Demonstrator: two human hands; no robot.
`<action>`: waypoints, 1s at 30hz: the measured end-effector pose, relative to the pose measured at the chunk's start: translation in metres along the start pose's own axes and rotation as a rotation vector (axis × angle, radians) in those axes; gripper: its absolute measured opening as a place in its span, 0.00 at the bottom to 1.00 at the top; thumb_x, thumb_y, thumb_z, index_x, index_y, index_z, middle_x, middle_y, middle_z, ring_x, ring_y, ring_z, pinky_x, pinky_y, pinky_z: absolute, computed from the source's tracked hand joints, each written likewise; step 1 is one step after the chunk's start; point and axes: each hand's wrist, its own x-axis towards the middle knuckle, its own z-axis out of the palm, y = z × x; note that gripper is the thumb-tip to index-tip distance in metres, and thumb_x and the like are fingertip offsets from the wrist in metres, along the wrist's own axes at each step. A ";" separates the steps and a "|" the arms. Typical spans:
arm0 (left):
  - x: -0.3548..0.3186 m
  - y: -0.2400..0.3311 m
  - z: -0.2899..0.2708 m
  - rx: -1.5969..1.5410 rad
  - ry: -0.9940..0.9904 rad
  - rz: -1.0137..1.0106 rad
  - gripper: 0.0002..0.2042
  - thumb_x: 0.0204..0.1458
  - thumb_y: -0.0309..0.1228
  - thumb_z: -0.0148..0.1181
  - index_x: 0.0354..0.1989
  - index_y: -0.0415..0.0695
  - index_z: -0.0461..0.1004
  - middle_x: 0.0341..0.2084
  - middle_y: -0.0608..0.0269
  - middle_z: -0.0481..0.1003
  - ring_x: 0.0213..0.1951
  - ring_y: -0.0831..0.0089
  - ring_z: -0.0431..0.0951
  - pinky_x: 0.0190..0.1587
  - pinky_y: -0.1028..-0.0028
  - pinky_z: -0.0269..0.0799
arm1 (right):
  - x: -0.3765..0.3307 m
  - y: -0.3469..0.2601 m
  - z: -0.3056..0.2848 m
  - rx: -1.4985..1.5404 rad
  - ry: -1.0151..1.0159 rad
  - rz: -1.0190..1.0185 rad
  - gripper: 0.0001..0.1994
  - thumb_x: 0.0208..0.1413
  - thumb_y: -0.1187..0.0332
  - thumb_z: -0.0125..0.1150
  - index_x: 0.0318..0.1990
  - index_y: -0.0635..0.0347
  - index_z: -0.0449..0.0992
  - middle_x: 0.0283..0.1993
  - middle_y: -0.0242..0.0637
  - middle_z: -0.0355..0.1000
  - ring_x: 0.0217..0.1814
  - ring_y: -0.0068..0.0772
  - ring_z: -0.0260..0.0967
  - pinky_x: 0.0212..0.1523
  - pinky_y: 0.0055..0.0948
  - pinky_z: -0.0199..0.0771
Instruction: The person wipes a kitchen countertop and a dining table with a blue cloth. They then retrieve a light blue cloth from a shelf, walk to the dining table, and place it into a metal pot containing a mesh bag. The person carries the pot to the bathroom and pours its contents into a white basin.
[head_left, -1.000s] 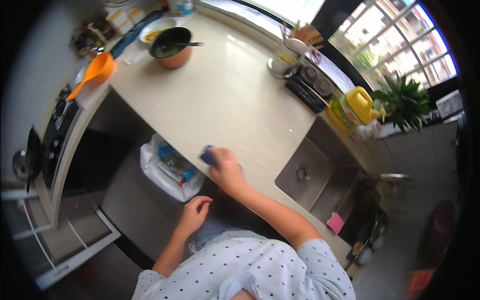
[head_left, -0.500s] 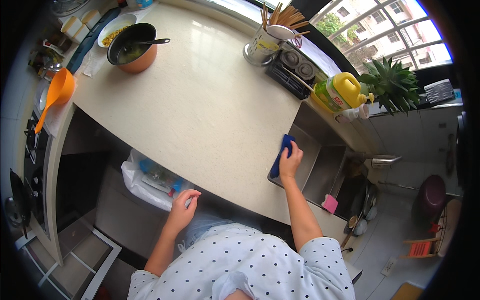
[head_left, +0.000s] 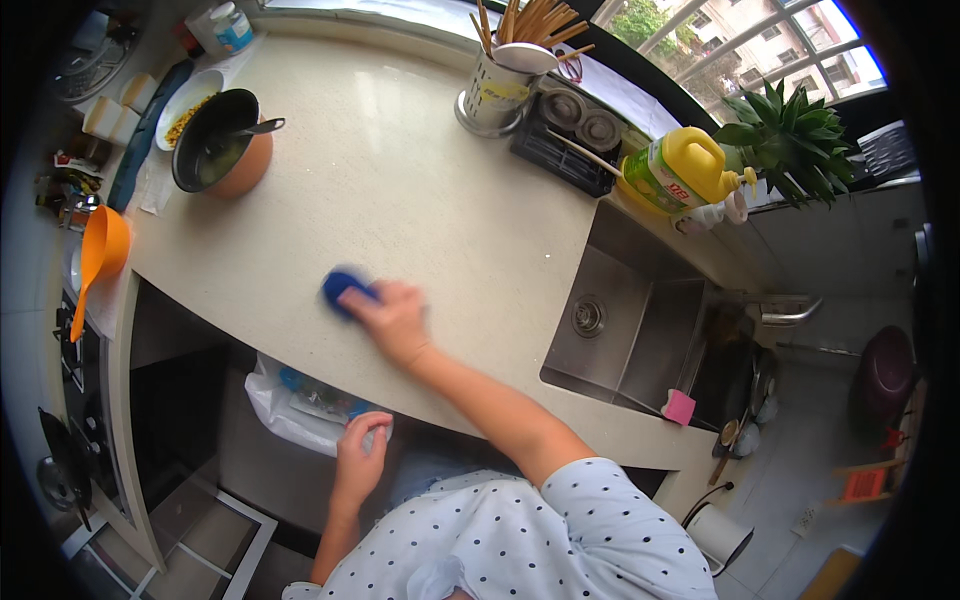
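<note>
My right hand (head_left: pixel 392 318) is closed on a folded dark blue cloth (head_left: pixel 346 290), pressed to the pale countertop (head_left: pixel 420 200) left of the middle. Both are smeared by motion. Down by the counter's front edge, my left hand (head_left: pixel 362 448) hangs with its fingers curled toward the thumb, and nothing shows in it. Beside that hand, a white plastic bag (head_left: pixel 275 400) with wrappers in it sits below the counter. To the right of the cloth lies the steel sink (head_left: pixel 610 330), its drain visible.
An orange-brown pot (head_left: pixel 245 165) with a black ladle and an orange scoop (head_left: pixel 104 245) stand at the left. Along the back are a chopstick holder (head_left: pixel 495 90), a black rack (head_left: pixel 560 155) and a yellow detergent bottle (head_left: pixel 675 170). A pink sponge (head_left: pixel 679 407) rests at the sink's near rim.
My right hand has swept the blue cloth leftward from the sink's edge to the left part of the counter. My left hand stays low by the front edge, its fingers more curled.
</note>
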 end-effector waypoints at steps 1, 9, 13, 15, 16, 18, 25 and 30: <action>0.001 -0.001 0.002 0.003 -0.001 -0.002 0.06 0.48 0.19 0.51 0.33 0.38 0.73 0.33 0.56 0.74 0.38 0.64 0.74 0.44 0.72 0.67 | 0.004 0.025 -0.022 -0.172 0.048 0.133 0.16 0.40 0.72 0.59 0.39 0.41 0.76 0.27 0.38 0.66 0.30 0.38 0.64 0.31 0.38 0.62; 0.030 0.012 0.017 -0.043 -0.113 0.042 0.06 0.48 0.19 0.50 0.34 0.37 0.72 0.34 0.54 0.74 0.37 0.64 0.74 0.42 0.73 0.68 | -0.097 0.196 -0.185 -0.490 0.262 0.842 0.18 0.47 0.71 0.54 0.49 0.49 0.72 0.40 0.47 0.64 0.43 0.47 0.64 0.46 0.39 0.66; 0.037 0.016 0.015 -0.028 -0.083 0.066 0.06 0.48 0.19 0.50 0.34 0.37 0.72 0.34 0.54 0.74 0.38 0.63 0.74 0.43 0.73 0.68 | -0.038 0.128 -0.164 -0.283 0.296 0.703 0.16 0.48 0.73 0.52 0.47 0.55 0.71 0.40 0.45 0.60 0.43 0.43 0.63 0.46 0.36 0.65; 0.039 0.011 0.010 0.022 -0.065 0.079 0.06 0.48 0.19 0.50 0.34 0.37 0.72 0.34 0.53 0.74 0.38 0.63 0.74 0.43 0.73 0.68 | 0.015 0.074 -0.137 0.002 0.255 0.568 0.17 0.48 0.72 0.52 0.48 0.57 0.70 0.43 0.46 0.64 0.45 0.44 0.63 0.48 0.36 0.64; 0.040 0.013 0.008 0.021 -0.053 0.067 0.06 0.48 0.20 0.50 0.34 0.36 0.72 0.34 0.53 0.74 0.38 0.62 0.74 0.43 0.72 0.68 | 0.035 0.055 -0.118 0.093 0.166 0.490 0.17 0.48 0.72 0.53 0.49 0.58 0.69 0.44 0.48 0.67 0.45 0.46 0.64 0.48 0.38 0.65; 0.038 0.007 0.006 0.044 -0.050 0.048 0.06 0.48 0.20 0.51 0.34 0.37 0.72 0.34 0.53 0.74 0.38 0.62 0.74 0.43 0.72 0.68 | 0.047 0.042 -0.060 0.109 -0.116 0.296 0.17 0.43 0.71 0.56 0.45 0.56 0.72 0.43 0.49 0.68 0.46 0.50 0.65 0.46 0.41 0.66; 0.041 0.002 0.009 0.044 -0.060 -0.008 0.07 0.48 0.20 0.51 0.34 0.37 0.73 0.34 0.54 0.75 0.40 0.63 0.74 0.45 0.71 0.67 | 0.066 0.011 0.043 0.145 -0.283 -0.323 0.20 0.42 0.68 0.57 0.48 0.47 0.72 0.59 0.36 0.60 0.62 0.41 0.53 0.58 0.55 0.51; 0.055 0.003 0.013 0.057 -0.090 -0.021 0.07 0.48 0.20 0.50 0.35 0.37 0.73 0.34 0.54 0.75 0.39 0.64 0.74 0.44 0.71 0.67 | 0.077 0.109 -0.018 -0.372 -0.080 0.080 0.18 0.43 0.68 0.57 0.46 0.51 0.71 0.56 0.42 0.61 0.57 0.45 0.56 0.58 0.55 0.50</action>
